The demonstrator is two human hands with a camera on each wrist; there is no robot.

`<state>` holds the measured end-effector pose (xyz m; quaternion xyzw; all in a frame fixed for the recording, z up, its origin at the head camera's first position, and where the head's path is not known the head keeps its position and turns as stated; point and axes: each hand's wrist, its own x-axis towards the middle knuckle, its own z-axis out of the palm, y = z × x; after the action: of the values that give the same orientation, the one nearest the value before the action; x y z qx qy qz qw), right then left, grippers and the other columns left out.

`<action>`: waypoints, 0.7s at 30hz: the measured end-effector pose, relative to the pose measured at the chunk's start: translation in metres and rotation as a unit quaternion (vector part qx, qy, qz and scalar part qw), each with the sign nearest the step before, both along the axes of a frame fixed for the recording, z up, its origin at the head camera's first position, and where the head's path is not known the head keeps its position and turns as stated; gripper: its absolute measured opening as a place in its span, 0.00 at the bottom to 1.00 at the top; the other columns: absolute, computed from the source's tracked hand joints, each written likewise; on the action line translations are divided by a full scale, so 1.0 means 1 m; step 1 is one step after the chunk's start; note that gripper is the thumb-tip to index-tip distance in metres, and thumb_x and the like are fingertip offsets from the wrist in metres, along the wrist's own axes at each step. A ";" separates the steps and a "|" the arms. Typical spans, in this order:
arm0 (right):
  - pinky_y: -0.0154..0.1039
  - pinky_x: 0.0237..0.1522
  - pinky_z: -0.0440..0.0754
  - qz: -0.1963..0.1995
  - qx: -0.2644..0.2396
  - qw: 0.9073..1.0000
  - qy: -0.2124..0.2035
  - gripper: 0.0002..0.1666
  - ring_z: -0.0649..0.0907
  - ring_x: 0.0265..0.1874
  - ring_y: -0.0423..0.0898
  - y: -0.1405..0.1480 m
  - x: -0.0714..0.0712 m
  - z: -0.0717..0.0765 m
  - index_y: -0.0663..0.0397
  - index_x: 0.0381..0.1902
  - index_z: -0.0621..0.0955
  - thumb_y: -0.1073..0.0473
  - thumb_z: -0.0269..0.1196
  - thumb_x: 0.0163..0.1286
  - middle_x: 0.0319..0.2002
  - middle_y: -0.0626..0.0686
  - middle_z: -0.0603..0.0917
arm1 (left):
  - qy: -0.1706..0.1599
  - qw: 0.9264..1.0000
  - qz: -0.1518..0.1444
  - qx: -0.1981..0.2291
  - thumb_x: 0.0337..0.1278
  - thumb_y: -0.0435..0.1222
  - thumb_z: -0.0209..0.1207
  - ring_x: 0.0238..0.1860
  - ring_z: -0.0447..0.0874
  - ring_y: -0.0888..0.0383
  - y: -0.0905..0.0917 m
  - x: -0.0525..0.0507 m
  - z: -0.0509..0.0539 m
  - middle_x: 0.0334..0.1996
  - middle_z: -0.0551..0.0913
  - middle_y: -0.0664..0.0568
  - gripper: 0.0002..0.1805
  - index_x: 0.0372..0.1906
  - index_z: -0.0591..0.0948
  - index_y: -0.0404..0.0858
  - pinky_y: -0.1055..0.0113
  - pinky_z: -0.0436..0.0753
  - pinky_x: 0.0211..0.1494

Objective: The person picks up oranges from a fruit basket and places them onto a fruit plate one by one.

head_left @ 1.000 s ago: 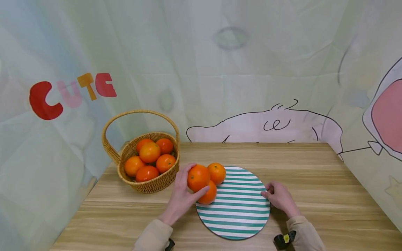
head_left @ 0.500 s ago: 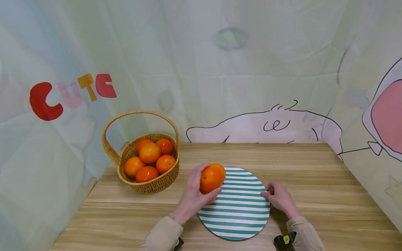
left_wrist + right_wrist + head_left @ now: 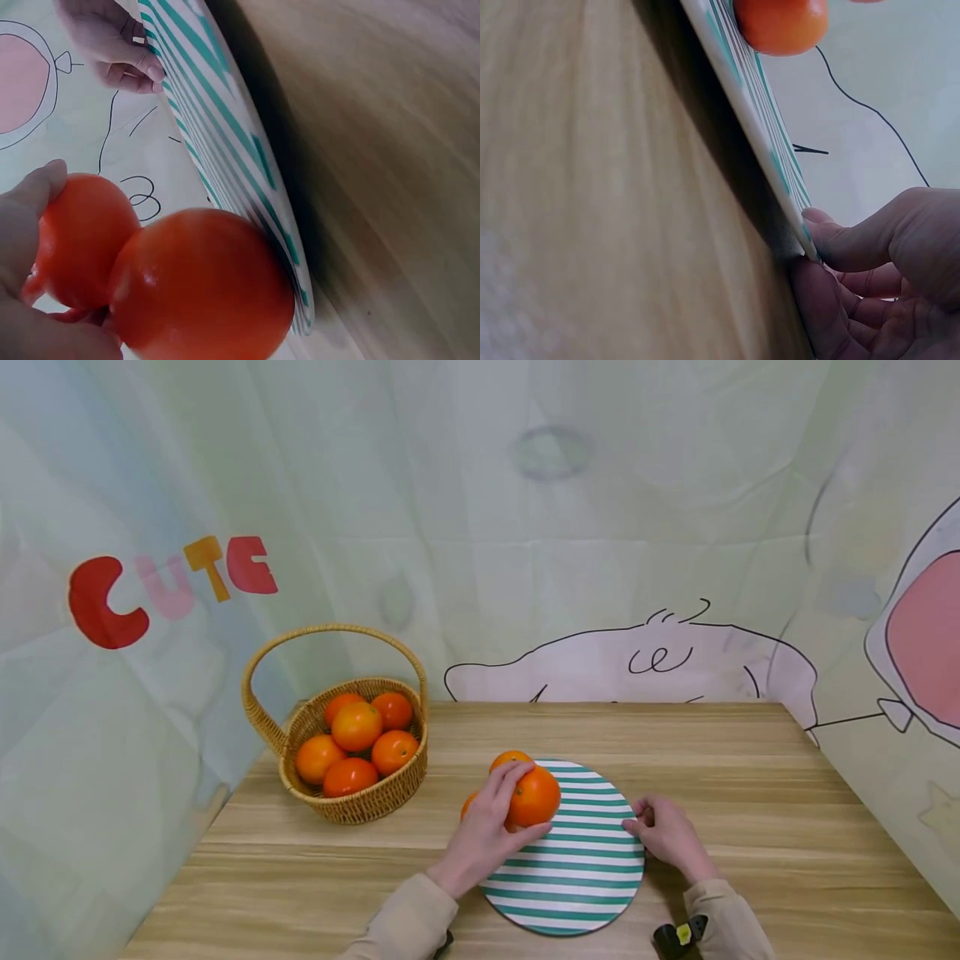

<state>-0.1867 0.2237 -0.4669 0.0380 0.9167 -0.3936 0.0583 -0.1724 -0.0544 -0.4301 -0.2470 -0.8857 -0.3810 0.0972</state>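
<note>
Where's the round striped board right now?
In the head view, the striped board is right of the wicker basket; the right hand pinches its right edge, and the left hand holds an orange over its left side.

The round board (image 3: pixel 577 881) before me is striped teal green and white, its edge whitish with green flecks. The fruit (image 3: pixel 538 795) at my left hand (image 3: pixel 482 837) is plain orange, redder from my left wrist. The basket (image 3: pixel 375 800) is woven honey tan, its oranges (image 3: pixel 357 727) running from yellowish to reddish. My sleeves (image 3: pixel 412 917) are plain beige; I wear a black wrist device (image 3: pixel 667 942) with a yellow patch. My counter (image 3: pixel 780 827) is light brown, streaked with grain. The backdrop (image 3: pixel 480 485) is pale green and blue, with red, pink and ochre letters (image 3: pixel 108 603), a black-outlined whitish figure (image 3: pixel 592 660) and a pink balloon (image 3: pixel 930 639).
</note>
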 end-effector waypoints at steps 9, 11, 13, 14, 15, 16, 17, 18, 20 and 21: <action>0.37 0.25 0.76 0.002 0.002 1.000 0.005 0.12 0.76 0.22 0.45 0.001 -0.001 -0.002 0.67 0.44 0.77 0.63 0.65 0.68 0.28 0.54 0.77 | 0.034 0.996 0.009 -0.077 0.52 0.48 0.73 0.60 0.77 0.50 0.008 0.001 -0.001 0.66 0.73 0.48 0.39 0.68 0.70 0.47 0.48 0.76 0.66; 0.36 0.24 0.77 0.001 -0.001 1.000 0.004 0.12 0.76 0.21 0.45 0.001 0.000 -0.002 0.67 0.44 0.77 0.63 0.65 0.68 0.28 0.54 0.77 | 0.050 0.993 0.020 -0.104 0.51 0.50 0.73 0.60 0.75 0.49 0.009 0.001 -0.001 0.65 0.74 0.49 0.39 0.68 0.71 0.47 0.47 0.73 0.67; 0.36 0.24 0.77 0.000 -0.002 1.000 0.004 0.12 0.76 0.21 0.45 0.001 0.000 -0.002 0.67 0.44 0.77 0.63 0.65 0.68 0.28 0.54 0.77 | 0.060 0.990 0.027 -0.128 0.50 0.51 0.73 0.60 0.75 0.50 0.010 0.001 -0.001 0.64 0.75 0.49 0.39 0.67 0.71 0.47 0.46 0.72 0.68; 0.37 0.24 0.77 -0.001 -0.003 1.000 0.005 0.12 0.76 0.21 0.45 0.001 0.000 -0.002 0.67 0.44 0.77 0.64 0.65 0.68 0.28 0.54 0.77 | 0.061 0.988 0.028 -0.137 0.50 0.52 0.73 0.61 0.74 0.50 0.011 0.001 -0.001 0.64 0.75 0.50 0.39 0.67 0.72 0.47 0.46 0.71 0.69; 0.37 0.24 0.77 0.000 -0.003 1.000 0.006 0.12 0.76 0.21 0.45 0.001 0.000 -0.002 0.67 0.44 0.77 0.64 0.65 0.68 0.28 0.54 0.77 | 0.059 0.987 0.029 -0.143 0.51 0.52 0.73 0.62 0.74 0.50 0.011 0.001 -0.001 0.64 0.75 0.50 0.39 0.68 0.71 0.48 0.46 0.70 0.69; 0.37 0.24 0.77 -0.001 -0.004 1.000 0.006 0.12 0.76 0.21 0.45 0.001 0.000 -0.002 0.67 0.44 0.77 0.64 0.65 0.68 0.28 0.55 0.77 | 0.057 0.987 0.028 -0.149 0.51 0.53 0.72 0.62 0.74 0.50 0.012 0.000 -0.001 0.64 0.75 0.50 0.39 0.68 0.71 0.48 0.45 0.70 0.70; 0.37 0.24 0.77 0.000 -0.004 1.000 0.007 0.12 0.76 0.21 0.45 0.000 0.000 -0.002 0.67 0.44 0.77 0.64 0.65 0.68 0.28 0.55 0.77 | 0.053 0.986 0.027 -0.154 0.51 0.53 0.72 0.63 0.73 0.50 0.012 0.000 -0.001 0.64 0.75 0.51 0.39 0.68 0.71 0.48 0.45 0.69 0.71; 0.37 0.24 0.77 0.000 -0.004 1.000 0.008 0.12 0.76 0.21 0.45 0.000 0.000 -0.002 0.67 0.44 0.77 0.64 0.65 0.68 0.28 0.55 0.77 | 0.051 0.986 0.026 -0.158 0.52 0.53 0.72 0.63 0.73 0.51 0.012 0.000 -0.001 0.64 0.75 0.51 0.39 0.68 0.71 0.48 0.45 0.69 0.71; 0.37 0.24 0.77 -0.001 -0.005 1.000 0.007 0.13 0.76 0.21 0.45 0.000 0.000 -0.002 0.67 0.44 0.77 0.64 0.65 0.68 0.28 0.54 0.77 | 0.045 0.985 0.023 -0.164 0.52 0.54 0.71 0.64 0.72 0.51 0.013 0.000 -0.001 0.63 0.75 0.51 0.39 0.68 0.71 0.49 0.45 0.67 0.72; 0.37 0.24 0.77 -0.001 -0.005 1.000 0.007 0.13 0.76 0.21 0.45 0.000 0.000 -0.002 0.67 0.44 0.77 0.64 0.65 0.68 0.28 0.55 0.77 | 0.044 0.985 0.023 -0.168 0.52 0.54 0.71 0.64 0.72 0.51 0.013 0.000 -0.001 0.63 0.75 0.52 0.39 0.68 0.71 0.49 0.45 0.67 0.72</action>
<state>-0.1865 0.2240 -0.4688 0.0354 0.9151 -0.3983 0.0515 -0.1728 -0.0411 -0.4313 -0.2559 -0.9373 -0.2135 0.1021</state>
